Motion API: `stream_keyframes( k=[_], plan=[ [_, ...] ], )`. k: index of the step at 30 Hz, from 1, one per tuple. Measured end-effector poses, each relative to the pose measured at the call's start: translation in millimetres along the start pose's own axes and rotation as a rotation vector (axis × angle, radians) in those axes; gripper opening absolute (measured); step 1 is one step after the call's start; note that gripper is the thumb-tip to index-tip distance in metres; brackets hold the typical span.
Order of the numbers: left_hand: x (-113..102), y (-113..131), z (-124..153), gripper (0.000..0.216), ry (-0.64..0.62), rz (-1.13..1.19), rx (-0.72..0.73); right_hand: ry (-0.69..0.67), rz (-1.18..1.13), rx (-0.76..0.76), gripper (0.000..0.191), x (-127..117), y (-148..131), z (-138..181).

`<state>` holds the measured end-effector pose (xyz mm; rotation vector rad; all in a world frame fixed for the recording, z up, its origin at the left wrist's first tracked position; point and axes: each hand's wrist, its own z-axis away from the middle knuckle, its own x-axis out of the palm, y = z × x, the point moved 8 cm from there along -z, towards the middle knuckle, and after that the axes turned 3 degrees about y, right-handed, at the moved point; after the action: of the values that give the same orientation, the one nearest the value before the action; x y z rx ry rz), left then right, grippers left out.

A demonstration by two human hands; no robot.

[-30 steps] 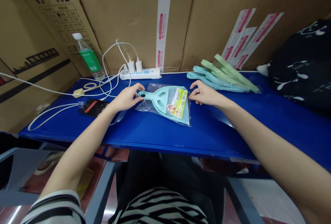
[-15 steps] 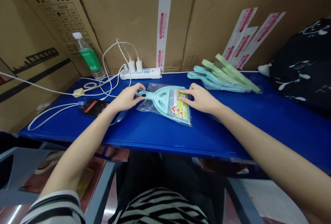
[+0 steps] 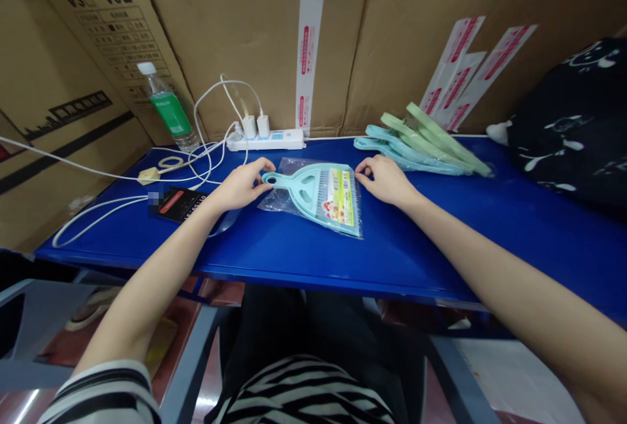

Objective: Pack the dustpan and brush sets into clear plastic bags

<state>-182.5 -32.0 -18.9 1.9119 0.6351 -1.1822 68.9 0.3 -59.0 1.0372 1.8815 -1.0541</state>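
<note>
A light blue dustpan-and-brush set (image 3: 313, 193) with a yellow-green label lies in a clear plastic bag on the blue table (image 3: 343, 254). My left hand (image 3: 240, 185) rests at the bag's left end, fingers curled and pinching the bag by the handle's ring. My right hand (image 3: 385, 179) sits at the bag's upper right corner, fingers bent and touching the bag's edge.
A pile of blue and green dustpan sets (image 3: 421, 140) lies at the back right. A white power strip (image 3: 267, 140) with chargers and cables, a water bottle (image 3: 167, 109) and a black card (image 3: 179, 202) are at the left. Cardboard boxes wall the back; a dark bag (image 3: 573, 130) sits at the right.
My right hand slid onto the label half a second ago, then drew back to the bag's upper right corner. The left hand and the bag stayed put.
</note>
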Motion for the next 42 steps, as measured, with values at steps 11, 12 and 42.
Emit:
stream_keyframes(
  k=[11, 12, 42],
  plan=[
    [1.5, -2.9, -1.1, 0.022, 0.015, -0.036, 0.006, -0.024, -0.004, 0.085, 0.009, 7.8, 11.5, -0.4],
    [1.8, -2.7, -1.0, 0.021, 0.015, -0.035, 0.009, -0.031, -0.011, 0.093, 0.009, 9.2, 12.4, -0.1],
    [1.4, -18.7, -2.7, 0.023, -0.008, -0.131, -0.093, -0.262, -0.728, 0.493, 0.054, -2.9, 4.3, 16.6]
  ],
)
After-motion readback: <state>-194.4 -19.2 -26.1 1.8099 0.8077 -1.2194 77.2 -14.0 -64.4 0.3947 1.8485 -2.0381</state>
